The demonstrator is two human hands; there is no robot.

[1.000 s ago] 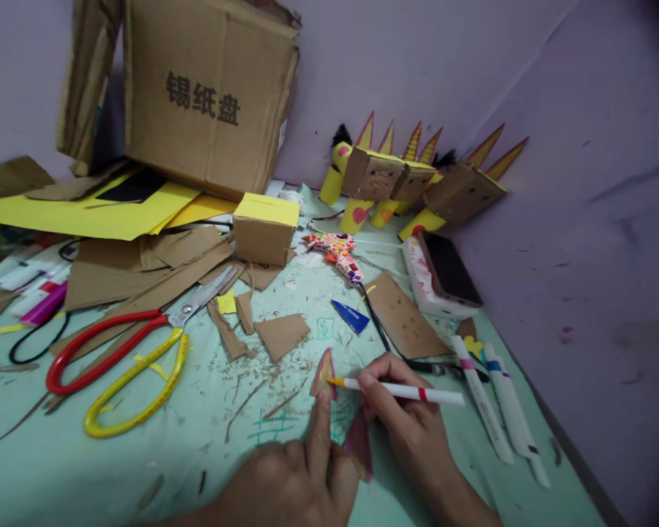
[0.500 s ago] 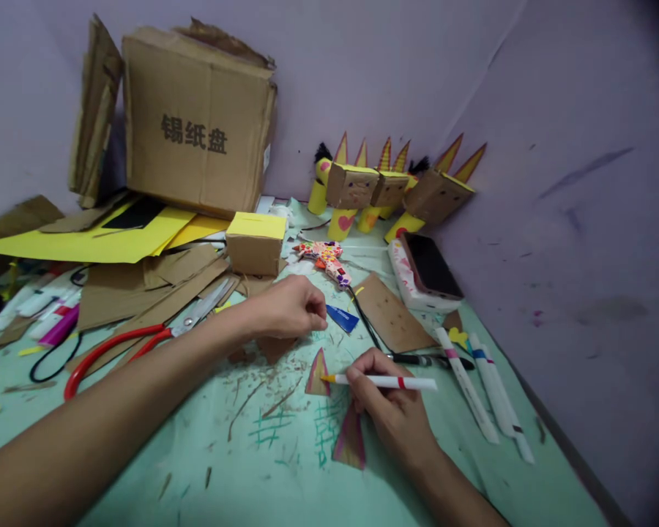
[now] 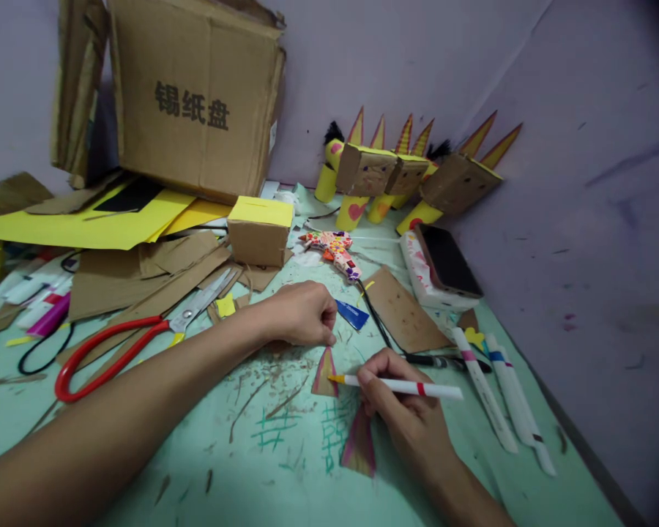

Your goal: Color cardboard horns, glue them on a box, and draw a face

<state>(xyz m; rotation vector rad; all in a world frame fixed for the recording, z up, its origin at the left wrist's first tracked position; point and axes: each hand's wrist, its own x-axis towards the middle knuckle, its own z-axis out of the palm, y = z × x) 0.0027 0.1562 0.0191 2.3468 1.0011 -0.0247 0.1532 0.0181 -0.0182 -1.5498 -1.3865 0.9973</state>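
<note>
My right hand (image 3: 409, 410) is closed around a white marker (image 3: 400, 385) with a red band. Its yellow tip rests on a small cardboard triangle (image 3: 325, 377) edged in pinkish purple and partly coloured yellow. Curled fingers close my left hand (image 3: 303, 313), with a fingertip on that triangle's top point. A second purple-edged triangle (image 3: 359, 448) lies nearer me, its top partly hidden by my right hand. Just beyond my left hand is a blue scrap (image 3: 353, 315).
Red-handled scissors (image 3: 162, 329) lie left of my forearm among cardboard strips. Behind stand a small yellow-topped box (image 3: 260, 230), a patterned glue gun (image 3: 334, 252) and a large carton (image 3: 192, 95). Cardboard animal figures (image 3: 365, 172) line the wall. A phone (image 3: 447, 260) and several markers (image 3: 486, 388) are at right.
My left hand has come down toward me, and its fingertip now meets the upper triangle's point. The marker tip stays on that triangle. The camera view has shifted slightly.
</note>
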